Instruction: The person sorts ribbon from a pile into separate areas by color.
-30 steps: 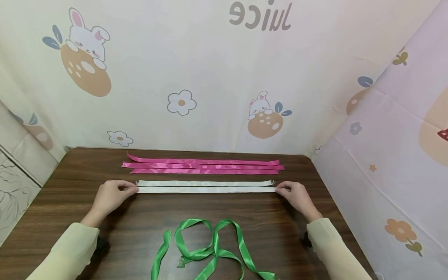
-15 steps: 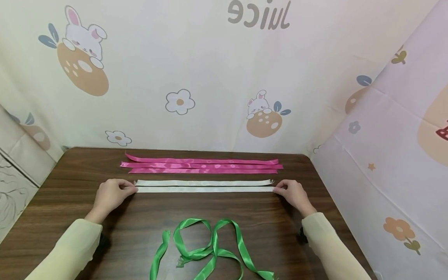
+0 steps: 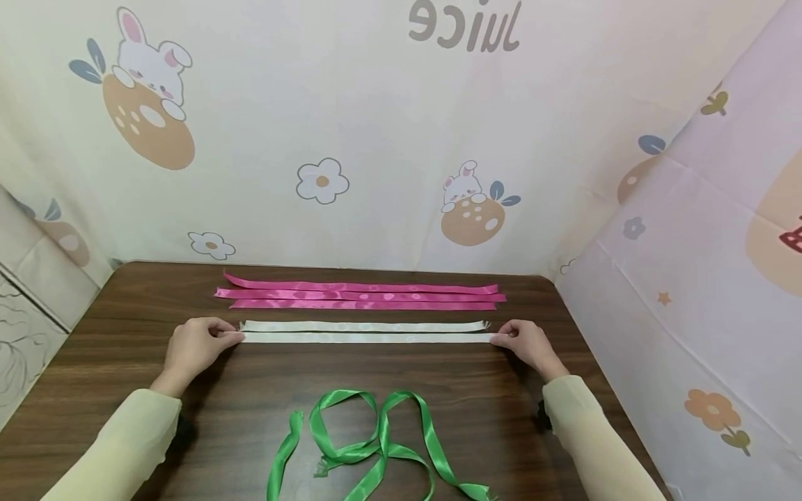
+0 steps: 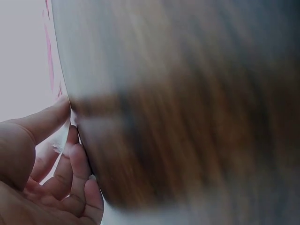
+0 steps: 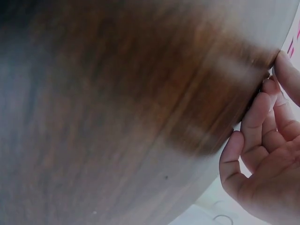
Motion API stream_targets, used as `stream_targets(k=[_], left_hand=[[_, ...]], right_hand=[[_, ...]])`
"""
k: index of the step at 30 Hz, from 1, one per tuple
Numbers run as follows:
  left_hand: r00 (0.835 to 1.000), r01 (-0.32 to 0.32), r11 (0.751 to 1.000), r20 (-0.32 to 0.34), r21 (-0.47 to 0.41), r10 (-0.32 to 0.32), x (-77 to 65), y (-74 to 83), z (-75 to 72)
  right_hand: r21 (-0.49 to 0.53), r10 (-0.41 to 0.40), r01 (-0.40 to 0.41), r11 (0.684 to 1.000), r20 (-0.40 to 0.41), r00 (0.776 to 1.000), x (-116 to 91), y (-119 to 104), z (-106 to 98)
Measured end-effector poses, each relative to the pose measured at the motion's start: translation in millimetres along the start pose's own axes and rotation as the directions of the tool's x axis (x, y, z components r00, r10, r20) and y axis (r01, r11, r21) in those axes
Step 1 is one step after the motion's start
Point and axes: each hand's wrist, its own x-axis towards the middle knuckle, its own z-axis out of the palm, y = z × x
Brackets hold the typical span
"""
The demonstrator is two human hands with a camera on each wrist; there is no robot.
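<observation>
Two white ribbons lie side by side across the middle of the table in the head view. The nearer white ribbon is stretched straight between my hands. My left hand pinches its left end between thumb and fingers, low against the tabletop. At its right end my right hand pinches it the same way. Just behind, the farther white ribbon lies parallel, with frayed ends and a narrow gap between the two. Both wrist views show thumb and fingertips meeting at the table surface; the ribbon itself is barely visible there.
Three pink ribbons lie in parallel near the table's back edge. Green ribbons lie in loose loops at the front, partly cut off by the frame. The dark wooden table meets a patterned curtain behind and at the right.
The scene has shifted very slightly in the head view. Both hands keep their pinch on the nearer white ribbon, which stays in nearly the same place beside the other one.
</observation>
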Motion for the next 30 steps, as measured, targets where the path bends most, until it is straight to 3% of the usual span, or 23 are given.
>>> stream_targets(k=[7,30], left_hand=[[0.999,0.029,1.000,-0.015,0.013,-0.029,-1.1,-5.2,-2.5],[0.998,0.038,0.999,-0.057,0.016,-0.037,-4.8,-8.7,-11.5]], right_hand=[[0.003,0.003,-0.003,1.000,0.003,1.000,1,0,0],[-0.001,-0.021,0.021,1.000,-0.044,0.999,-2,8,2]])
